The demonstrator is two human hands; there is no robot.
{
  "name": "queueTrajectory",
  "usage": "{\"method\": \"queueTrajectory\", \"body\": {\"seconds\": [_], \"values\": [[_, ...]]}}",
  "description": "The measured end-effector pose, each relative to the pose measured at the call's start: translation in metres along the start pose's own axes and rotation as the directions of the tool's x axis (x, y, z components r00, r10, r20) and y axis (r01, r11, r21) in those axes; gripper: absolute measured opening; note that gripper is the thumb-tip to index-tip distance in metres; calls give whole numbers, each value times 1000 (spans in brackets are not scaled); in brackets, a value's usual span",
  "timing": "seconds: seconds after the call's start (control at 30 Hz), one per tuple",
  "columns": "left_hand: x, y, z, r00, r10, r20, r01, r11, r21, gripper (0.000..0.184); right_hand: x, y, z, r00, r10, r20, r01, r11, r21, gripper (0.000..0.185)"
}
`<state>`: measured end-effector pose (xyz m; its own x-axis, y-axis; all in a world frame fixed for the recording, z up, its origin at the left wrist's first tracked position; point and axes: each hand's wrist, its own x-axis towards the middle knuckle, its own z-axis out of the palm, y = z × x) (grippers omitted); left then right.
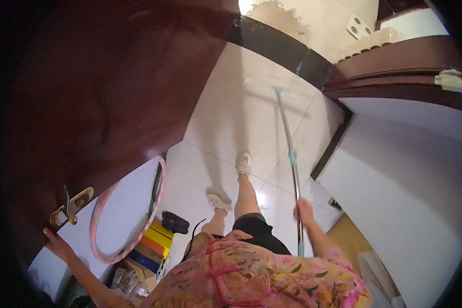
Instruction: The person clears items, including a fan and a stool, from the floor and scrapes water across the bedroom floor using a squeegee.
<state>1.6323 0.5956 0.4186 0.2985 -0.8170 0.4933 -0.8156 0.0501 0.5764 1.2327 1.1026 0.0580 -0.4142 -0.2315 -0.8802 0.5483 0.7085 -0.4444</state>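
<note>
My right hand is closed round the metal pole of a mop. Light-blue fittings mark the pole, which slants forward to the pale floor. Down at its far end, the mop's flat head is hard to make out against the tiles. On the left, my left hand rests at the edge of a dark red-brown door, fingers bent against it and partly hidden. Just above that hand is the door's metal handle.
A pink hula hoop leans behind the door, near dark slippers and a yellow box. Ahead, a dark threshold strip crosses the doorway, with a wet-looking patch beyond. A white panel stands to the right.
</note>
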Motion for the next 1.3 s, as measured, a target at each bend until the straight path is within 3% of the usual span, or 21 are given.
{"method": "queueTrajectory", "body": {"seconds": [0.03,0.1,0.17,0.3,0.4,0.43,0.47,0.57,0.6,0.63,0.73,0.83,0.9,0.97,1.03,1.1,1.13,1.17,1.23,1.27,1.3], "values": [[0,2,-1,997,-71,10,71,997,15,46,-33,25,-2,998,60,11,-60,998,19,28],[9,-15,-4,996,-5,84,9,999,-52,46,-86,37,1,954,289,78,-298,944,143,23],[12,-21,-3,996,39,87,-24,986,-166,48,-90,53,4,939,326,111,-343,920,190,22],[28,-49,-19,992,79,100,-82,996,25,50,-13,46,-7,983,166,83,-171,984,50,25],[-12,19,7,999,34,5,-34,998,46,46,76,-29,-8,996,65,-58,-57,990,129,32],[-4,8,3,998,49,25,-51,997,63,46,134,-34,-21,995,-102,-6,102,993,-64,33],[9,-9,-2,997,64,44,-68,994,82,47,148,-90,-17,998,-56,-24,58,996,70,35],[19,-32,-9,1000,-12,15,11,994,105,49,213,-207,-10,987,-95,-131,78,988,-133,36],[21,-32,-8,998,-56,-10,57,993,108,50,207,-241,1,971,-204,-123,179,966,-188,33],[16,-27,-9,995,96,-27,-87,965,246,53,198,-257,13,945,-308,-111,275,930,-243,34],[13,-27,-1,989,144,-19,-143,989,30,50,156,-217,27,872,-476,-116,393,821,-415,36],[37,-70,-13,987,145,69,-139,987,-81,58,87,-126,34,964,-257,-70,244,959,-147,40],[27,-54,-7,999,-28,23,30,995,-95,53,50,-79,45,997,-80,-7,78,988,-134,45],[37,-74,-6,981,150,126,-109,953,-282,52,32,-53,56,996,77,45,-76,997,-23,49],[14,-29,-1,939,342,28,-332,925,-187,52,41,-44,55,995,-102,14,102,951,-291,51],[20,-36,-4,899,435,41,-422,889,-176,52,13,-58,62,987,-152,56,162,926,-341,50],[26,-50,-2,882,467,-65,-470,882,-37,49,-8,-59,62,984,-165,72,180,911,-370,49],[24,-41,-6,851,524,30,-511,840,-185,46,-27,-51,54,982,-138,126,178,902,-394,50],[26,-42,-5,827,563,-14,-533,774,-341,40,-68,-32,38,968,-93,234,191,876,-442,50],[26,-51,-6,812,583,-17,-560,771,-302,41,-92,-18,32,959,-95,268,211,869,-448,49],[6,-39,-15,868,497,7,-456,801,-387,49,-119,-3,27,949,-82,303,222,859,-462,48]]}}
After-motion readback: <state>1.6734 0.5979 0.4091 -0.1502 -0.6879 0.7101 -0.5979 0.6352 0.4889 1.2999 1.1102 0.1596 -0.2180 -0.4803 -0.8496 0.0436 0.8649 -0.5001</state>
